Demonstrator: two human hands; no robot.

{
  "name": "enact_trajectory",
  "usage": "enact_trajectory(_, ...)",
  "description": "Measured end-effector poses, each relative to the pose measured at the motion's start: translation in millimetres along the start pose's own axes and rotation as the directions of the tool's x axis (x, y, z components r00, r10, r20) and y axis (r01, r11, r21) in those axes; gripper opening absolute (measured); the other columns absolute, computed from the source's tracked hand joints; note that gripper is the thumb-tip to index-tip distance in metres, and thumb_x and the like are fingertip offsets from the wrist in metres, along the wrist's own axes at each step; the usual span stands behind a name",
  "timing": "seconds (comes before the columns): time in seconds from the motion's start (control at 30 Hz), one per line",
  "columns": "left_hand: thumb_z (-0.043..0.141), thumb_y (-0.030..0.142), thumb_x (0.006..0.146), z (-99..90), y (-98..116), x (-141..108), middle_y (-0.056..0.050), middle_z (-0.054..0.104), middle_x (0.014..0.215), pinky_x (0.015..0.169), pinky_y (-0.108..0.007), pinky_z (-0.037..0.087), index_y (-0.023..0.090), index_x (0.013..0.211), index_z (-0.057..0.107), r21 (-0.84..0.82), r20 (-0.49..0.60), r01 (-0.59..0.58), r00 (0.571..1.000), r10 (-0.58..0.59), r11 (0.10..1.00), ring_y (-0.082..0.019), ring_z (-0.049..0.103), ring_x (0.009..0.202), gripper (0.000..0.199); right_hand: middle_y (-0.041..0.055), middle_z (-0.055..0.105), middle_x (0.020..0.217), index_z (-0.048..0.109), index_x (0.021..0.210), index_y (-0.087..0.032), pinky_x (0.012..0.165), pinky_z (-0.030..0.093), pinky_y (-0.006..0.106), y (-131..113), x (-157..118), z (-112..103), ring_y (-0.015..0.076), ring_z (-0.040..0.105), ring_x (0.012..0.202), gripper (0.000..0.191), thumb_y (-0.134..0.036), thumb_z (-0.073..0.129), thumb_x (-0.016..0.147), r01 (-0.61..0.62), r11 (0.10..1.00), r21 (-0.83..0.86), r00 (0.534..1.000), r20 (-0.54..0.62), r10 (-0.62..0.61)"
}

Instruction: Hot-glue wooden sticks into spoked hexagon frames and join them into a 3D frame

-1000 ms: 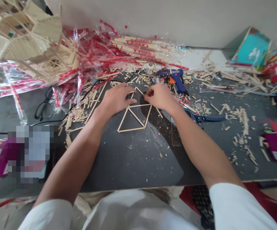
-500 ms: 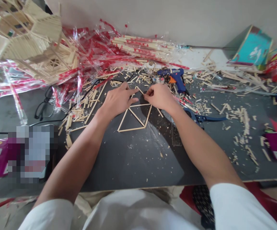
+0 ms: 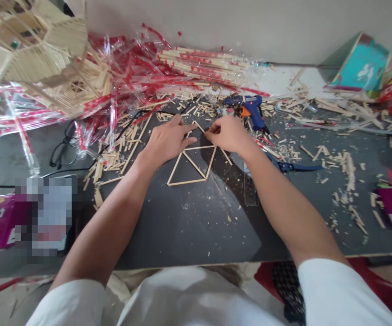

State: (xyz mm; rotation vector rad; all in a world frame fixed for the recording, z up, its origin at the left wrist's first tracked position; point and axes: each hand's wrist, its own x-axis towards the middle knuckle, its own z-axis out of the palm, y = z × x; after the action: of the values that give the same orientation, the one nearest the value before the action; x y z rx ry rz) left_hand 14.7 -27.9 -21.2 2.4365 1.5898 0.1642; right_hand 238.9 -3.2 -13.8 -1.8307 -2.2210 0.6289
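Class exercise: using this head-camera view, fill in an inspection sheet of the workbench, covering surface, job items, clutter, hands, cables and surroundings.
surface: dark board, strewn with wood chips.
job's things: flat triangular frame of wooden sticks.
clutter: cut stick pieces, red-printed plastic wrap, blue hot glue gun.
hands: left hand spread at the frame's top; right hand has fingers bunched at the top corner.
cables: thin black cable beyond the left hand.
surroundings: wall; stick-built model at upper left.

Left hand flat and spread, right hand curled into a seemingly pinched grip
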Motion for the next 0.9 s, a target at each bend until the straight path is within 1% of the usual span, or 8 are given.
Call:
enact_trajectory(0.17,0.065,0.049,0.115,0.1,-0.3,0.2,-0.013,0.066,0.15,0.106,-0.047,0.06,0.036,0.169,0.067,-0.012,0.009,0.007,1.0,-0.007,1.0,-0.037,0.071,0.134,0.055,0.0135,0.086,0.096,0.09,0.095,-0.014,0.1,0.06,0.041,2.1,1.4,-3.1,0.0299,0.082,0.099,0.015,-0.024,0.08,0.102,0.014,1.0,-0.007,1.0,0.02,-0.014)
enact_trajectory(0.37,0.064,0.049,0.116,1.1,-0.4,0.4,-0.013,0.066,0.149,0.104,-0.046,0.06,0.037,0.169,0.067,-0.01,0.005,0.006,1.0,-0.006,1.0,-0.037,0.071,0.133,0.055,0.0143,0.087,0.099,0.091,0.101,-0.013,0.098,0.06,0.039,3.2,1.9,-3.0,0.0295,0.083,0.1,0.016,-0.024,0.08,0.103,0.021,1.0,-0.013,0.999,0.029,-0.021)
enact_trajectory(0.67,0.064,0.048,0.116,0.0,0.0,-0.1,-0.013,0.067,0.149,0.103,-0.044,0.06,0.036,0.169,0.067,-0.002,0.004,-0.004,1.0,0.004,1.0,-0.036,0.072,0.132,0.054,0.0141,0.088,0.101,0.092,0.102,-0.013,0.096,0.059,0.039,-1.4,-0.8,-7.3,0.0294,0.082,0.101,0.018,-0.025,0.078,0.105,0.021,0.999,-0.039,0.999,0.047,-0.02)
enact_trajectory(0.9,0.065,0.045,0.117,-1.8,0.4,-1.0,-0.013,0.067,0.149,0.104,-0.044,0.06,0.035,0.169,0.068,-0.006,0.006,-0.014,1.0,0.014,1.0,-0.035,0.073,0.13,0.053,0.0149,0.088,0.103,0.092,0.105,-0.012,0.101,0.059,0.04,-0.9,-1.5,-7.5,0.0293,0.082,0.102,0.019,-0.025,0.078,0.105,0.029,0.999,-0.036,0.998,0.049,-0.027)
